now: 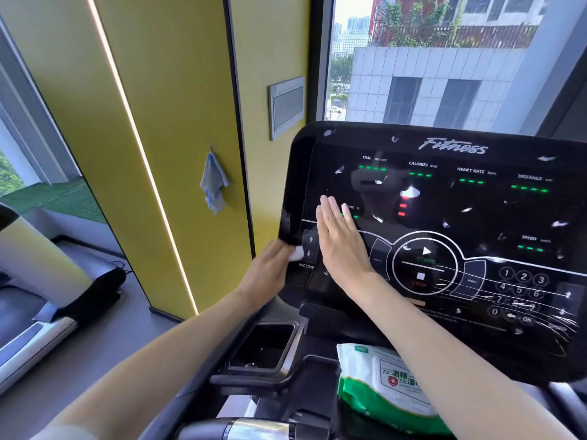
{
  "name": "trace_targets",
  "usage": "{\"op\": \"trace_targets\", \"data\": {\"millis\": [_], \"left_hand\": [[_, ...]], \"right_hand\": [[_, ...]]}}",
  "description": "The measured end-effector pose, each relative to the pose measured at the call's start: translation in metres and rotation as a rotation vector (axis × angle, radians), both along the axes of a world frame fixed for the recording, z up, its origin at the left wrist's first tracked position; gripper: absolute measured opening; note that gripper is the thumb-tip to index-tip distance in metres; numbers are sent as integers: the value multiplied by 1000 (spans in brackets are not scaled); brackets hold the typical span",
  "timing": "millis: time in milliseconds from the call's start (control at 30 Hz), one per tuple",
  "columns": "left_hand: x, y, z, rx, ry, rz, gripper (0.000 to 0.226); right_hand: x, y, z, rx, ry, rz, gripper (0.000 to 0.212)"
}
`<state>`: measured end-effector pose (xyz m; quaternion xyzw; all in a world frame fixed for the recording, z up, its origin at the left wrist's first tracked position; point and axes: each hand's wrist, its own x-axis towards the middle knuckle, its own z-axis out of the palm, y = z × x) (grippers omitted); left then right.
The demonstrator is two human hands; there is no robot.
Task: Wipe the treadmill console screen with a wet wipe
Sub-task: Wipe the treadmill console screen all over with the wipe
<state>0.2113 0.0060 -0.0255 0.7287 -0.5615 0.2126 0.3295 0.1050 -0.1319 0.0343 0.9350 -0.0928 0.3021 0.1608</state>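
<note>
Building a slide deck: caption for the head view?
Left hand holds wipe at console edge; right hand flat on screen.

Bright window daylight, screen glare, wide-angle warp

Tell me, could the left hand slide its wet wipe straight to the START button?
Probably not directly: the right hand lies flat on the console screen, between the left hand with its wet wipe and the START button.

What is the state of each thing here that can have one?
console screen: lit, speckled with white bits
wet wipe: gripped at the screen's left edge
left hand: grips the wet wipe
right hand: flat on the screen, fingers straight
wipe pack: lid looks shut
blue cloth: hanging from a hook
</note>
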Motion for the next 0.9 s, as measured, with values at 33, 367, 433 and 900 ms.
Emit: {"op": "trace_targets", "data": {"millis": [33,367,433,900], "left_hand": [[-6,7,-11,66,-31,-45,21],[5,6,10,11,25,62,27],[-13,15,-19,88,32,8,35],[-36,15,-44,154,78,-42,34]], "right_hand": [[0,-1,0,4,-2,6,62],[-1,2,1,55,-5,31,65],[-1,2,0,51,14,11,65],[-6,3,6,-15,68,-33,65]]}}
